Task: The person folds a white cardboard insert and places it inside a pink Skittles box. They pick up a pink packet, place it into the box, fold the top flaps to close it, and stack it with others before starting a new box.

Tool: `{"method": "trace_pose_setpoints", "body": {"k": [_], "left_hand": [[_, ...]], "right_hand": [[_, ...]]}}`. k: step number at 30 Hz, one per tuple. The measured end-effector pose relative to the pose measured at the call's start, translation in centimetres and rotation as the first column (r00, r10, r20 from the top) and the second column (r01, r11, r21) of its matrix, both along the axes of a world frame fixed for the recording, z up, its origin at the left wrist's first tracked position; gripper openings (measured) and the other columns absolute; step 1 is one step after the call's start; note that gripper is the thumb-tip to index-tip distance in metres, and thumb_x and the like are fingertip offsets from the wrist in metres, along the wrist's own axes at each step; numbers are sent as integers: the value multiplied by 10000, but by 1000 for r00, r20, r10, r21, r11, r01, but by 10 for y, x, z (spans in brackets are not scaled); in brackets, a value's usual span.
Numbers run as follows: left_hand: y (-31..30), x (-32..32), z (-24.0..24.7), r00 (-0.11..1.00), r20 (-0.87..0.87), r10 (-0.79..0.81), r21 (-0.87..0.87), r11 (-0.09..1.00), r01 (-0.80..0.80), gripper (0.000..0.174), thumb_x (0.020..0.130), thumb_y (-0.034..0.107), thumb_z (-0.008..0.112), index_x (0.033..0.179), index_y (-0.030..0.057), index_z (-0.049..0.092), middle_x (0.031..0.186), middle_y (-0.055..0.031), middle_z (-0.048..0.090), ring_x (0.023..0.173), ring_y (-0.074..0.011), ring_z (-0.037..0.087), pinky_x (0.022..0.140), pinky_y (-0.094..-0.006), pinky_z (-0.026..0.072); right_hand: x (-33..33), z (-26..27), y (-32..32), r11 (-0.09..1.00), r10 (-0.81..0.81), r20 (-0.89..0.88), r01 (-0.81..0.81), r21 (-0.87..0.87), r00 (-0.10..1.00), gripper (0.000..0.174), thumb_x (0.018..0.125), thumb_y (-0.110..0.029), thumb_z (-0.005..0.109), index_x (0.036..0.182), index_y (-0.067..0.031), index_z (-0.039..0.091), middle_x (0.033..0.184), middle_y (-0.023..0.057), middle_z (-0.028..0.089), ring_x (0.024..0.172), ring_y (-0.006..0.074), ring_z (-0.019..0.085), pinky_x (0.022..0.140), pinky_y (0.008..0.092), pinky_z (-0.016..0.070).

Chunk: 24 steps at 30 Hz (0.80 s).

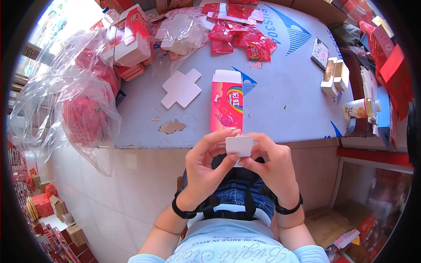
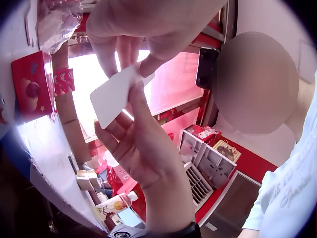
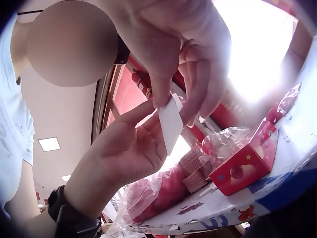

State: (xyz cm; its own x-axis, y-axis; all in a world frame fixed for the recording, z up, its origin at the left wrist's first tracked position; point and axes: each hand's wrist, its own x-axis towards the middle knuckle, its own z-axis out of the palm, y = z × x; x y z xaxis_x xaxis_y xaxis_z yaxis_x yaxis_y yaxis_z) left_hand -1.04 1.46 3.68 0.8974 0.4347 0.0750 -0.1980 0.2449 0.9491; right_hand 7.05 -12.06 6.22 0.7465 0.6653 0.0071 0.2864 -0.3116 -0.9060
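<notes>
At the near edge of the chipped, blue-grey smooth desk (image 1: 144,109) are a matt white paper card (image 1: 239,147) and a glossy red-pink paperboard box (image 1: 226,105), with a shiny, crinkled clear plastic bag (image 1: 74,94) leftmost.

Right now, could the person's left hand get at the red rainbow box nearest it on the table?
Probably yes: the red rainbow box sits just beyond the left hand, the way looking free. That hand pinches a white card along with the right hand, though, so it may need to let go first.
</notes>
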Motion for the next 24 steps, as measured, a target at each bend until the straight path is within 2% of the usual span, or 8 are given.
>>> {"method": "trace_pose_setpoints", "body": {"k": [4,6,10,13,15,18,20,24], "left_hand": [[6,0,-2,999,4,-53,-14,998,53,427,778,-15,680,1177,-10,529,1118,-116,594,1025,-164,578,882,-299,473],[8,0,-4,998,2,-66,-14,998,66,445,768,-4,694,1180,-4,527,1113,-108,591,1010,-154,573,881,-296,469],[9,2,-6,998,43,-49,12,999,49,532,733,46,743,1203,23,497,1080,-71,565,953,-133,556,852,-289,476],[7,4,-3,1000,0,-9,3,1000,9,565,719,65,760,1213,39,486,1071,-56,548,964,-129,540,825,-284,482],[7,4,-3,999,-43,9,-8,1000,-9,574,715,70,765,1215,47,485,1071,-51,541,971,-128,533,811,-280,485],[8,3,-9,997,-67,49,71,996,-44,584,709,75,770,1220,62,487,1070,-51,539,984,-124,523,790,-272,500],[9,3,-12,989,-72,129,271,957,-105,543,706,62,770,1178,68,503,1061,-49,540,977,-118,522,785,-266,515],[11,1,-18,983,-78,167,315,939,-135,477,718,42,757,1126,57,509,1038,-62,542,953,-119,563,760,-255,521]], "right_hand": [[1,2,-1,1000,19,-79,-18,15,997,378,729,-103,741,1062,-58,569,776,89,679,620,147,658,579,246,497],[4,-7,-4,992,80,-227,-55,113,971,443,716,-90,748,1114,-43,559,844,101,681,604,117,640,577,229,484],[6,-12,-4,981,104,-351,-38,190,931,494,697,-91,762,1142,-34,554,861,96,663,590,98,619,561,220,473],[6,-10,-3,988,48,-314,1,153,948,511,687,-104,774,1146,-36,560,816,78,632,568,82,592,537,220,466],[4,-8,0,992,-92,-157,104,74,983,502,675,-118,786,1124,-46,574,767,55,604,533,81,560,503,216,450],[3,-13,1,990,-143,-22,143,-1,990,488,663,-156,802,1087,-53,585,730,42,601,510,91,542,475,213,434],[1,-11,2,985,-168,41,169,-26,985,457,659,-175,806,1045,-52,595,696,36,596,502,97,535,466,214,428],[-1,-19,-2,974,-218,232,226,-8,948,369,663,-224,803,923,-41,616,605,27,581,489,108,523,454,224,421]]}}
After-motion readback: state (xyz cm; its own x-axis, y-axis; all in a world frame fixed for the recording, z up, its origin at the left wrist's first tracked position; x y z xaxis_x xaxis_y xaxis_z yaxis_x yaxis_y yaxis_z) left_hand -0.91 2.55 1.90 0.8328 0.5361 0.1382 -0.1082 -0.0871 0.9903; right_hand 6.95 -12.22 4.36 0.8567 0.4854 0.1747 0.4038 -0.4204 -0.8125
